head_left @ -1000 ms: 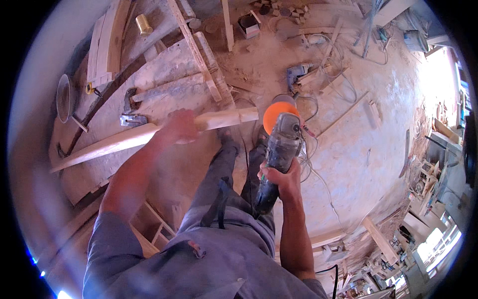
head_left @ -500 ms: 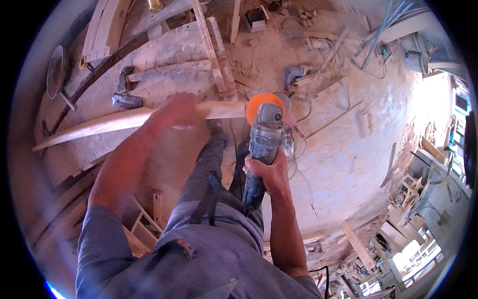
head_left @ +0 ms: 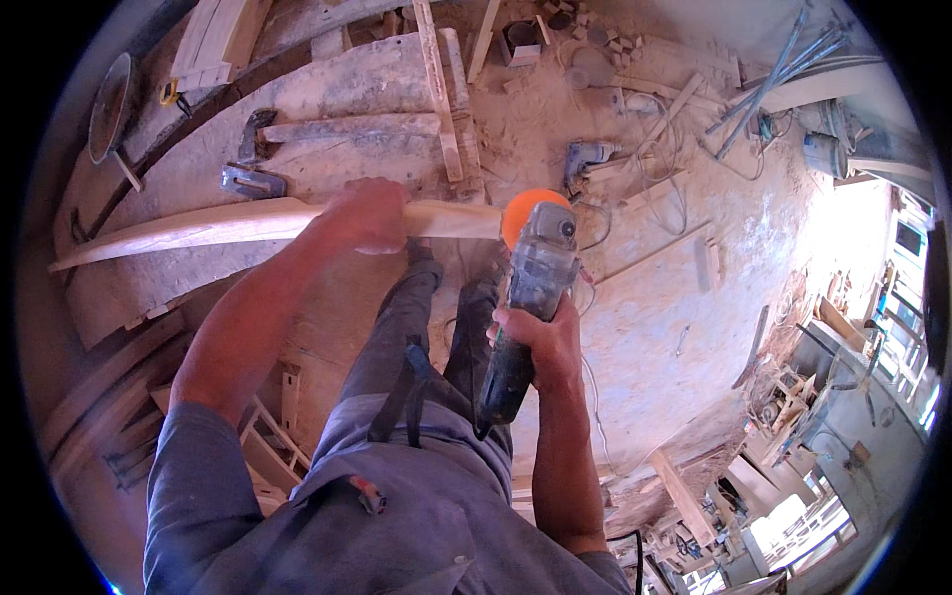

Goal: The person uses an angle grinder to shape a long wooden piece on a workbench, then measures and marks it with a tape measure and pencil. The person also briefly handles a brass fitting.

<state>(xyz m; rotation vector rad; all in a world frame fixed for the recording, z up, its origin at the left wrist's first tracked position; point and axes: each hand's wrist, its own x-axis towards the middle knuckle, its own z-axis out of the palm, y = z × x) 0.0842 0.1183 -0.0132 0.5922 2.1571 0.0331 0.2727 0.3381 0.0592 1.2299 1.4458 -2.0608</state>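
My left hand (head_left: 369, 213) is closed round a long, slightly curved piece of pale wood (head_left: 213, 224), which lies across the dusty workbench (head_left: 347, 84) and juts out past its right end. In my right hand (head_left: 545, 335) is an angle grinder (head_left: 540, 263), gripped by its dark body, with the head pointing away from me. Its orange disc (head_left: 529, 210) is at the right end of the wood and appears to touch it; the exact contact is hidden by the grinder's head.
On the bench lie an adze-like tool with a wooden handle (head_left: 347, 127), a blue-grey metal tool (head_left: 252, 180) and a tape measure (head_left: 171, 92). A blue power drill (head_left: 587, 159) with its cord rests on the floor beyond. Metal rods (head_left: 778, 79) lean at the far right.
The grinder has tilted, its rear end swinging slightly left, and the disc stays by the wood's end. My left hand keeps its grip. The whole view has shifted a little.
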